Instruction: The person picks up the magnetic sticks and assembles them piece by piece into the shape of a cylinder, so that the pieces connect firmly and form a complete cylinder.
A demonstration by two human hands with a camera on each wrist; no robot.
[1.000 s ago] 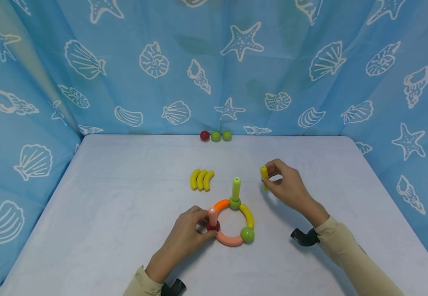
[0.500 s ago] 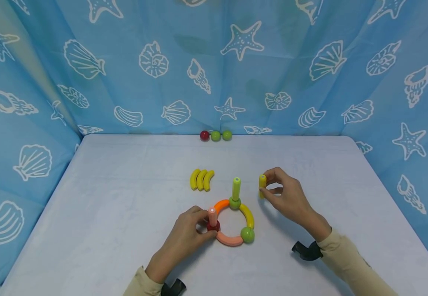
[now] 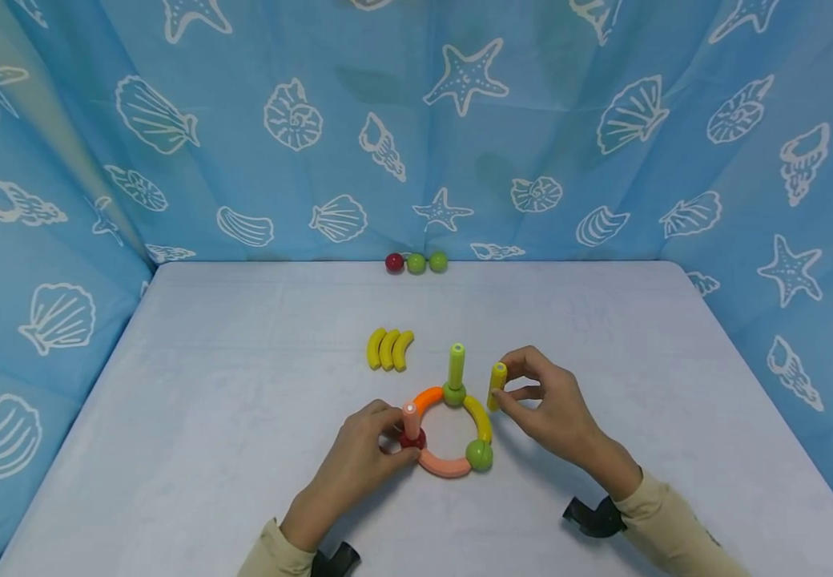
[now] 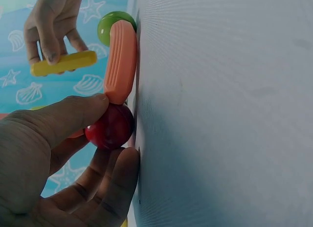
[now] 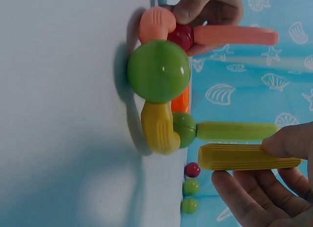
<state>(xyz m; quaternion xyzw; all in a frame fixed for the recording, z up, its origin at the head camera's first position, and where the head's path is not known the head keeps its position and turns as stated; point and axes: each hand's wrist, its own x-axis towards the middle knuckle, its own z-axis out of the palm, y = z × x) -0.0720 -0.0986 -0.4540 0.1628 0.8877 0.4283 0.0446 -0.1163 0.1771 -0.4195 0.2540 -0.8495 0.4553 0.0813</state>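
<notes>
A ring of curved orange, yellow and salmon rods (image 3: 445, 467) joined by balls lies on the table. At its left, my left hand (image 3: 359, 453) grips the red ball (image 4: 111, 127), from which a salmon rod (image 5: 237, 35) stands upright. At the back of the ring a lime rod (image 3: 456, 366) rises from a green ball (image 3: 453, 393). The front-right green ball (image 5: 159, 70) bears no rod. Just right of the ring, my right hand (image 3: 557, 413) pinches a straight yellow rod (image 5: 244, 156) upright above the table, apart from the ring.
Several curved yellow rods (image 3: 388, 350) lie side by side behind the ring. One red ball (image 3: 394, 263) and two green balls (image 3: 427, 263) sit at the table's back edge, against a blue curtain (image 3: 287, 168) with sea-life prints.
My right hand has moved the yellow rod nearer and leftward, closer to the ring. The left hand keeps its grip on the red ball. The head view has shifted slightly.
</notes>
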